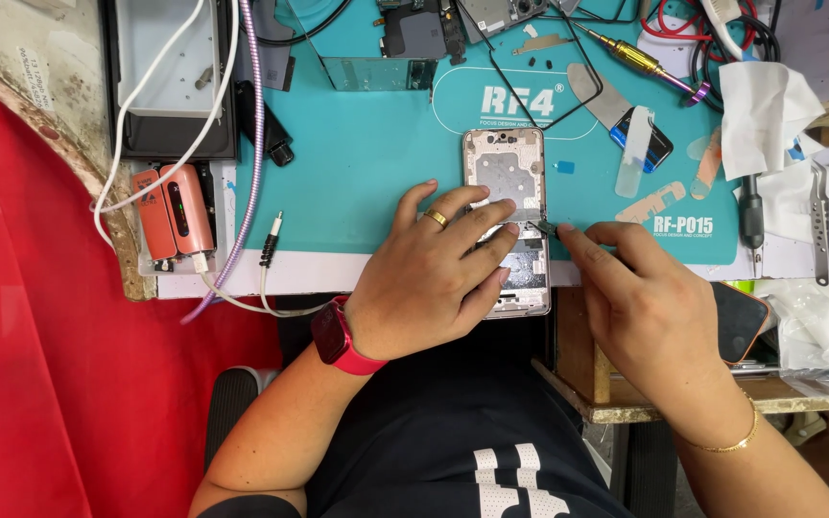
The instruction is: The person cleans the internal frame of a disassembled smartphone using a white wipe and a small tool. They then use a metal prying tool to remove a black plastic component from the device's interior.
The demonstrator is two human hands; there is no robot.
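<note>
An opened phone (504,173) with its back removed lies on a teal work mat (367,163), its lower end over the bench edge. My left hand (434,273), with a gold ring and a red wristwatch, presses flat on the phone's lower half. My right hand (640,307), wearing a thin gold bracelet, pinches a small dark tool (547,228) whose tip touches the phone's right edge near its middle. What the tip touches is too small to tell.
On the mat's far side lie phone parts (424,34), a thin black frame (539,72), a gold screwdriver (640,58) and a blue-tipped pry tool (637,144). White tissue (765,105) and tweezers (820,221) sit right. A cable (269,245), pink power banks (173,211) left.
</note>
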